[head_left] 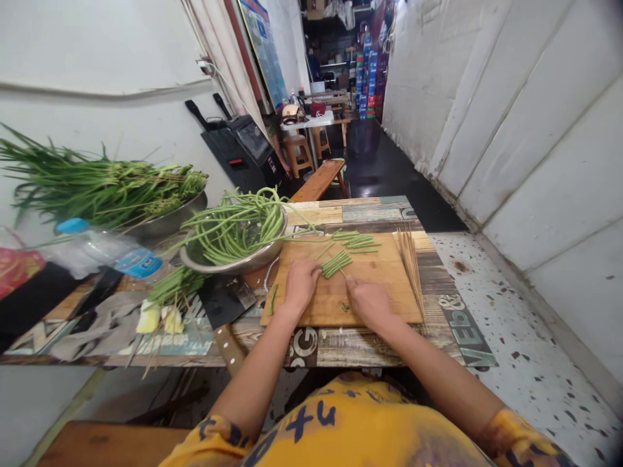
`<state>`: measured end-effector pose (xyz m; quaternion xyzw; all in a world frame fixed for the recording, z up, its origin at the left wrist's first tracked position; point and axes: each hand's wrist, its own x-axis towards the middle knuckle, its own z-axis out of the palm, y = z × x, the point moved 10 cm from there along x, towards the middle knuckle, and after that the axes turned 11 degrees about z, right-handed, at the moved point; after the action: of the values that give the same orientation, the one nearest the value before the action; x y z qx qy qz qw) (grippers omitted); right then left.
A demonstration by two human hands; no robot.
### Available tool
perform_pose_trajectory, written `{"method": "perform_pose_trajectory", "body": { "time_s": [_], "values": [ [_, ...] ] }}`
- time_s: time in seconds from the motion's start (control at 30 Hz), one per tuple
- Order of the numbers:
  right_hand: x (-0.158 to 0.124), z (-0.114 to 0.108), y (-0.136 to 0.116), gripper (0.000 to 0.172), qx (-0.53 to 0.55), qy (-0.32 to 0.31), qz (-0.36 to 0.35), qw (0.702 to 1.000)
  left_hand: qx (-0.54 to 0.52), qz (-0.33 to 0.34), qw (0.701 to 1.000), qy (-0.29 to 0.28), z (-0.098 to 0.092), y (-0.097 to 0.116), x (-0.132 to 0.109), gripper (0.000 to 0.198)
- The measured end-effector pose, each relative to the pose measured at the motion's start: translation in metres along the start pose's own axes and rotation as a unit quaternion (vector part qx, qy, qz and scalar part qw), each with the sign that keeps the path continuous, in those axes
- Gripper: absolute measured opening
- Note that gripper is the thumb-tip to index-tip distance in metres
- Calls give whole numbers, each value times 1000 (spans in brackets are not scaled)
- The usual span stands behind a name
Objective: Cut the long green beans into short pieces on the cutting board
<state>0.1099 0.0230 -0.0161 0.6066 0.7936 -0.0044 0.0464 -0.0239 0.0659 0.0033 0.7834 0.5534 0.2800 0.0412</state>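
Your left hand point(300, 283) and right hand point(368, 299) rest on a board point(384, 292) of pale wood, matt with a fine grain. The cut beans point(336, 263) on it look smooth and slightly waxy. Beside you the bowl point(228, 262) is dull, brushed metal. The table point(341, 340) has a printed patchwork of worn wood planks, with a flat finish. The skewers point(410, 259) are thin, dry, bare wood. The bottle point(109, 250) is clear, glossy plastic.

You had bright, even light on the table point(370, 340), with only soft shadows. Your wide lens bent the white wall point(511, 117) at the edges, corners darkened, and the far passage point(360, 71) sat dim.
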Motion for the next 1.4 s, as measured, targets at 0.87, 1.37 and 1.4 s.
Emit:
{"method": "perform_pose_trajectory", "body": {
  "time_s": [0.87, 1.37, 1.4],
  "values": [
    [0, 1, 0, 42, 10, 1, -6, 1000, -14, 4, 998, -68, 3, 11, 0, 17],
    [-3, -2, 5, 41, 28, 21, 5, 999, 53, -80, 993, -73, 6, -9, 46, 19],
    [-4, -2, 7, 40, 31, 25, 5, 999, 54, -84, 992, -79, 10, -12, 49, 18]
  ]
}}
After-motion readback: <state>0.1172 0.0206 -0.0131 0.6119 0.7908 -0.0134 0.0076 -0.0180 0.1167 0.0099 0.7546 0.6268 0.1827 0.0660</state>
